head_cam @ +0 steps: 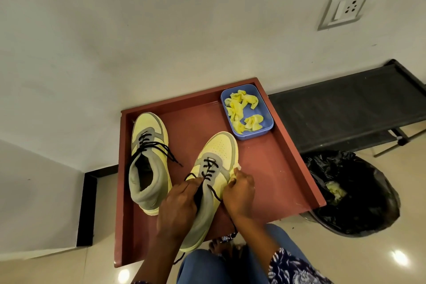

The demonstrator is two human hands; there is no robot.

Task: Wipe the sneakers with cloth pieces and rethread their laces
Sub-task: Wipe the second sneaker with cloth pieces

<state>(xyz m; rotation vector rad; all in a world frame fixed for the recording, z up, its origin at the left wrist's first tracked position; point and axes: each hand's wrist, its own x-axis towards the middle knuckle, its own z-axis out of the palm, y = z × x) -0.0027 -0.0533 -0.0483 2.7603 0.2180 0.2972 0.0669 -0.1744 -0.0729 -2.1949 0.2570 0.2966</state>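
On the red tray (276,168) we've got 1 laced sneaker (149,159) parked left; our left hand (178,210) curls round the other sneaker's (214,168) collar – right hand (239,193) pinches a yellow cloth piece (236,171) against its side, blue tub (268,111) of cloths behind.

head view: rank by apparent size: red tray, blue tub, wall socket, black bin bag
1. red tray
2. black bin bag, partly hidden by the tray
3. blue tub and wall socket: look alike, no ranking

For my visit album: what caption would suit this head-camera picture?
A left hand steadies a yellow sneaker while the right hand presses a cloth piece to its side.
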